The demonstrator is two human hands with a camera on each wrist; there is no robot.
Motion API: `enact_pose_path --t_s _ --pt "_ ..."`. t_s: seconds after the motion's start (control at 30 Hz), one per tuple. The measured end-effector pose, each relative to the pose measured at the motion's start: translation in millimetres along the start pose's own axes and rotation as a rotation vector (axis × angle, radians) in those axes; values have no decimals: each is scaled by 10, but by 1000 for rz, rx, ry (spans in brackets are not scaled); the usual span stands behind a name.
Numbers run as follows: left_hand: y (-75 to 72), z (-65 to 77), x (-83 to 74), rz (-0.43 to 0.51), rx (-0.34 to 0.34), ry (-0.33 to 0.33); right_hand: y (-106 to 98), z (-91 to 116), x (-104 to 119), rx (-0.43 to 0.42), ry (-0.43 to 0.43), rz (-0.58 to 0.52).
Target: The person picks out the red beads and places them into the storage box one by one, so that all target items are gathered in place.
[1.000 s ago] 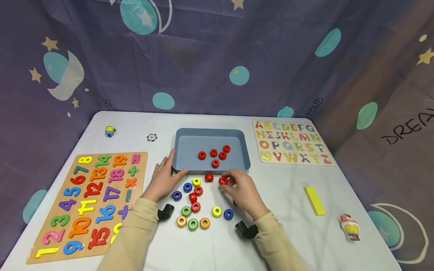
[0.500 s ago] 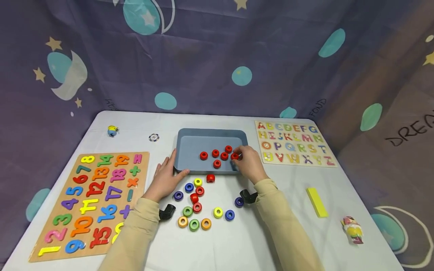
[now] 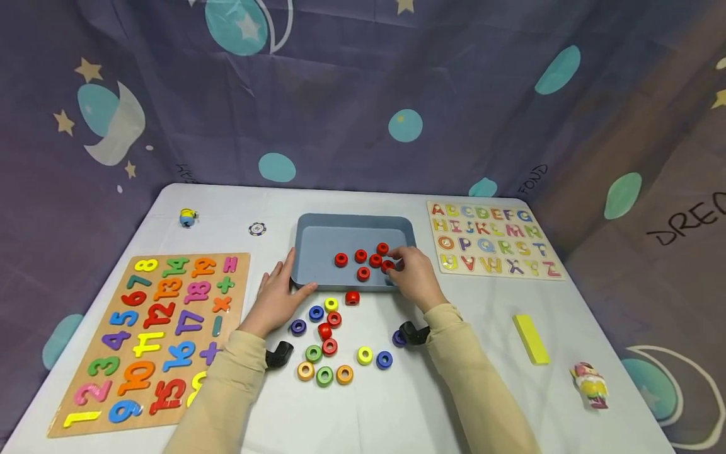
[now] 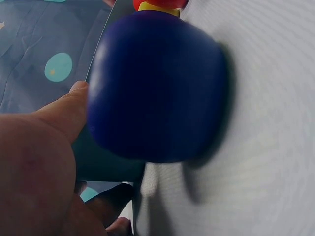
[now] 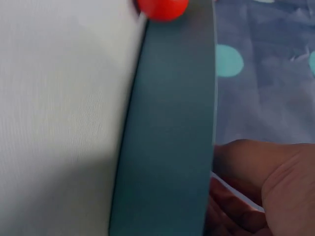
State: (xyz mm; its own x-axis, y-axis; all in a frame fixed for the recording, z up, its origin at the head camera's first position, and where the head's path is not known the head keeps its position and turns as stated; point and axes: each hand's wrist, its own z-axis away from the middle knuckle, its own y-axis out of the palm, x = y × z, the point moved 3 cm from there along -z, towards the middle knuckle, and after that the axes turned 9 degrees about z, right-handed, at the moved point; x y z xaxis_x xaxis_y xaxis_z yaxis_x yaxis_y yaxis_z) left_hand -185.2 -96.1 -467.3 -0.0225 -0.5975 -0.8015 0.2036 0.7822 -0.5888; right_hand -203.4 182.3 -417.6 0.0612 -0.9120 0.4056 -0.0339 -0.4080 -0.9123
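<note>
Red bead (image 3: 388, 267) between the right hand's (image 3: 418, 277) thumb and finger, small, glossy and rounded, with a dark hole through its middle. Under and between the hands are a shallow blue-gray tray (image 3: 320, 239) and a white-covered table (image 3: 354, 422). Left of the left hand (image 3: 275, 304) lies a wooden number board (image 3: 146, 422); beyond that hand sit a round chip (image 3: 258, 229) and a small yellow-and-blue figure (image 3: 188, 219). An alphabet board (image 3: 492, 255) lies past the right hand, while a yellow block (image 3: 531, 339) and a colorful figurine (image 3: 590, 384) lie right of that forearm. Farthest out hangs dark cloth (image 3: 340, 94) printed with moons, stars and teal spots.

The right hand pinches the bead inside the tray, toward its front right corner, with five other red beads (image 3: 360, 256) left of or beyond it. The left hand, fingers extended, rests against the tray's front left corner. Loose colored beads (image 3: 324, 331) spread between the forearms.
</note>
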Motion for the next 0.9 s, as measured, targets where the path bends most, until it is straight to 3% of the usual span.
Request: enact_pose_path --t_s 0.1,0.23,0.4,0.57,0.73,0.9 --pt "1 2 14 -6 3 -2 -34 83 120 -52 -58 -32" --pt "1 -3 31 -13 -4 -5 -56 232 353 -105 -202 -71" --pt "11 -8 24 -12 -4 -4 75 410 553 -46 -352 11" --pt "19 -11 21 -11 0 0 222 503 590 -38 -384 162" --pt "15 -9 19 -9 -5 3 256 547 613 -67 -406 241" --pt "9 -3 15 -6 -8 10 267 590 637 -10 -390 292"
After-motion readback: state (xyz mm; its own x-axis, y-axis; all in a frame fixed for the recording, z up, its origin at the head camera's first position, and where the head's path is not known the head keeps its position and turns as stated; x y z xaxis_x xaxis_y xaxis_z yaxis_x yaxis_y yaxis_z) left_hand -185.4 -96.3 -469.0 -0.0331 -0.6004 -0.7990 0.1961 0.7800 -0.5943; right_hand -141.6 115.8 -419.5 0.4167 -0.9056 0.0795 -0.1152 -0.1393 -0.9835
